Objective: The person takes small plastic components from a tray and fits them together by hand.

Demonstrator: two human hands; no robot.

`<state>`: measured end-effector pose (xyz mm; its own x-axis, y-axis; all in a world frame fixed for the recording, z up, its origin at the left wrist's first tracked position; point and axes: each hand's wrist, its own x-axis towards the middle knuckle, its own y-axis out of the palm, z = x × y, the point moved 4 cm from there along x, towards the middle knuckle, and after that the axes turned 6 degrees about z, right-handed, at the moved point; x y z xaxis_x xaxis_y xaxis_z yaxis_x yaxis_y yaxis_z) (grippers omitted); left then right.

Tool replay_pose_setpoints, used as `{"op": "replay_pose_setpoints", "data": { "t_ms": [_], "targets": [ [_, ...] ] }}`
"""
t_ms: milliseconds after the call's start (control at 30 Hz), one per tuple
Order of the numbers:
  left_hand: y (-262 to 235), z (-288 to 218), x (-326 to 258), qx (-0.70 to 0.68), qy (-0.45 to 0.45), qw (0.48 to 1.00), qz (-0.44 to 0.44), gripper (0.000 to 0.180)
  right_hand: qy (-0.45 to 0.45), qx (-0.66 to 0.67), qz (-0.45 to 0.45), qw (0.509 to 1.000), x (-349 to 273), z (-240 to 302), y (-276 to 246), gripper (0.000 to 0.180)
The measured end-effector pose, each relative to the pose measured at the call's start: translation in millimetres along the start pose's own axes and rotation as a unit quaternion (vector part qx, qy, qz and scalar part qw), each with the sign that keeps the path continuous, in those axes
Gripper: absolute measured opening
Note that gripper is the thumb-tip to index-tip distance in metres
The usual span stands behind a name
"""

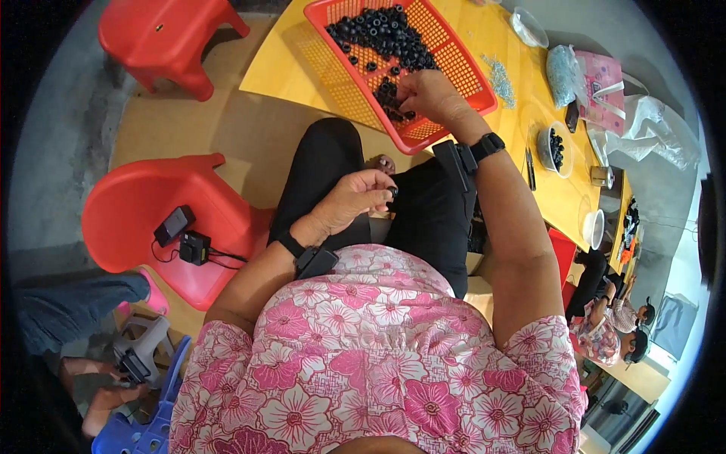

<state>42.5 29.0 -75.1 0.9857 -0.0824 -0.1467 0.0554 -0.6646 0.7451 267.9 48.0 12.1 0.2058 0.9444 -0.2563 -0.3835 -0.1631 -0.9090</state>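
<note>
Right hand point(427, 94): I am reaching into the red basket point(461, 64) on the yellow table point(522, 144), fingers closing on black rings point(382, 34) at its near corner. Left hand point(352, 198): I am pinching one small black piece point(393, 192) at my fingertips, over my lap. Bowl of rings point(554, 147) sitting further right on the table; red stool point(151, 219) standing at my left.

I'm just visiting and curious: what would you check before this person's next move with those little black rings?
1. Right hand in the red basket, on the black rings: ok.
2. Left hand pinches a small black piece over the lap: ok.
3. Basket fully on the yellow table: not ok, its corner overhangs.
4. Ring actually held by right fingers: cannot tell.
5. Rings left in basket: ok.
</note>
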Motion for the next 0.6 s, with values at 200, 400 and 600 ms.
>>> {"op": "replay_pose_setpoints", "data": {
  "t_ms": [200, 400, 600],
  "targets": [
    [1.1, 4.2, -1.8, 0.003, 0.000, 1.000, -0.007, 0.017, 0.008, -0.027, 0.006, 1.000, 3.3, 1.0, 4.1, 0.020],
    [-0.9, 1.4, -3.4, -0.003, 0.030, 0.999, -0.031, 0.015, -0.016, 0.005, -0.104, 0.994, -23.7, 13.6, -25.3, 0.018],
    [15.7, -29.9, -17.3, -0.021, 0.095, 0.995, -0.031, 0.016, -0.001, 0.473, -0.184, 0.862, -114.1, 49.4, -31.1, 0.019]
  ]
}}
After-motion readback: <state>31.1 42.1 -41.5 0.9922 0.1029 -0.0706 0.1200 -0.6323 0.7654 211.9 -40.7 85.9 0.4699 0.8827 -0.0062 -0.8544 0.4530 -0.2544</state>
